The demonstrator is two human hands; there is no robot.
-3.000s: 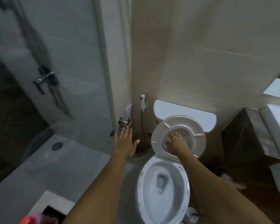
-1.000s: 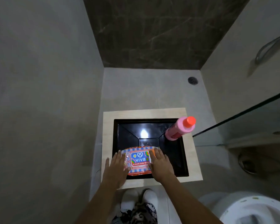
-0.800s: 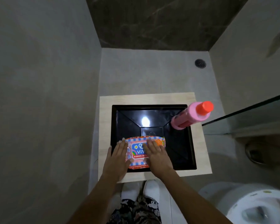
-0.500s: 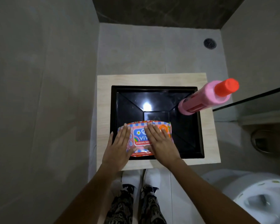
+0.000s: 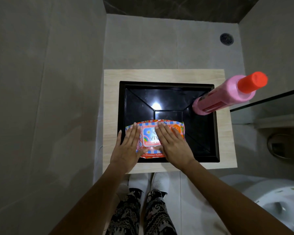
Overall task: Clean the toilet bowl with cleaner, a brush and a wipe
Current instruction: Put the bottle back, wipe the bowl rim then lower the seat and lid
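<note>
- Wipes, in a flat soft plastic pack [image 5: 159,139] with a pink, orange and blue print and a label in the middle, lie inside the black square plastic tray [image 5: 168,97], at the tray's near edge.
- The tray sits on a light wooden square board [image 5: 112,102] on the grey tiled floor.
- The left hand [image 5: 128,146] lies flat on the left part of the pack, with the fingers straight and side by side; its thumb reaches toward the middle of the pack.
- The right hand [image 5: 172,145] lies flat on the right part of the pack, fingers straight, close to the left hand.
- A tall pink plastic cleaner bottle with a red cap [image 5: 227,94] stands at the right edge of the tray.
- The white toilet bowl [image 5: 278,200] is right of the tray and nearer to the person, partly cut by the frame.
- A round dark floor drain [image 5: 226,39] is beyond the tray, to the right.
</note>
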